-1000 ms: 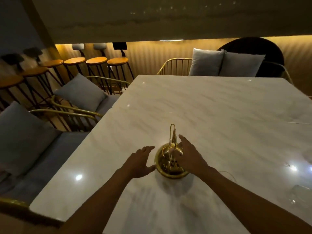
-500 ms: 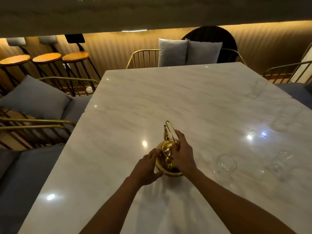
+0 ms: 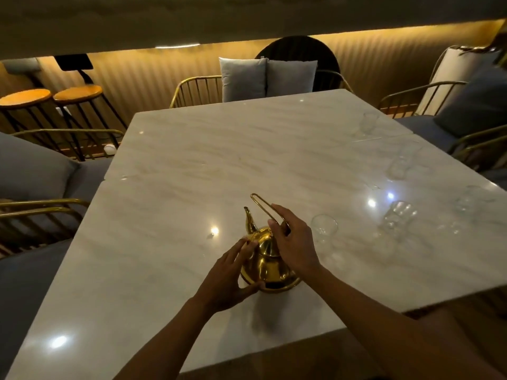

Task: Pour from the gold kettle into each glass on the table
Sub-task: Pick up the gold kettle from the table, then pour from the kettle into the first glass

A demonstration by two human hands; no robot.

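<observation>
Hands meet at the gold kettle (image 3: 267,266), which stands on the marble table (image 3: 192,165) toward its near edge. The left hand (image 3: 229,278) cups the kettle's body, fingers spread against it; the right hand (image 3: 295,244) is closed round the wire handle. Just right of the kettle stands a clear glass (image 3: 323,229), another (image 3: 397,216) beyond it, and what seem to be fainter glasses along the right edge, one (image 3: 369,123) near the far right corner. Bare marble runs to the far and left edges.
</observation>
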